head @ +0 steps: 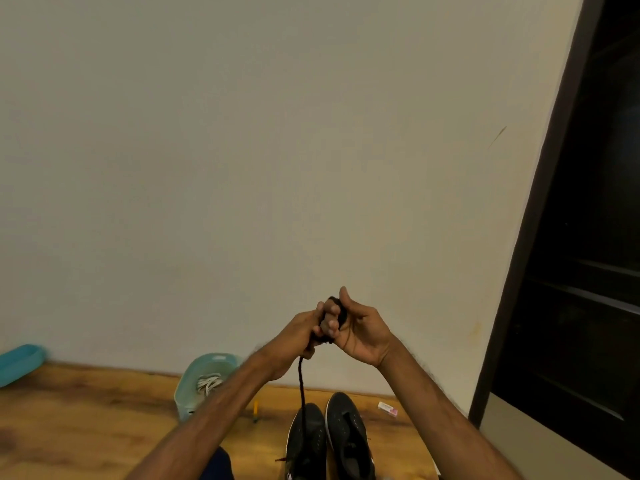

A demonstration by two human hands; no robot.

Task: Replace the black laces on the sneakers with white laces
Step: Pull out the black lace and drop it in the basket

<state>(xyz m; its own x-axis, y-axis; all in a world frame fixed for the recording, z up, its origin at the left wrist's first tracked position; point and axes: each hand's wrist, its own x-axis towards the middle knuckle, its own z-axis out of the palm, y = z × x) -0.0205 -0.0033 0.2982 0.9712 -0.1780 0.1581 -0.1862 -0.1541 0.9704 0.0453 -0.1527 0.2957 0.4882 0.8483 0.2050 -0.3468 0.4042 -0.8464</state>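
Note:
Two black sneakers (329, 438) with white sole edges stand side by side on the wooden floor, toes toward the wall, eyelets bare. Both my hands are raised in front of the wall above them. A black lace (302, 386) is wound in a bundle around the fingers of my right hand (356, 327), whose thumb points up. My left hand (300, 336) grips the same lace just beside it, and the free end hangs straight down to the left sneaker. White laces (209, 382) lie in a teal tub (194, 379) against the wall, left of the shoes.
A second teal tray (20, 362) sits at the far left by the wall. A small yellow object (256, 408) and a small pink-and-white packet (388, 408) lie on the floor (86, 427). A dark door frame (540, 237) rises at the right.

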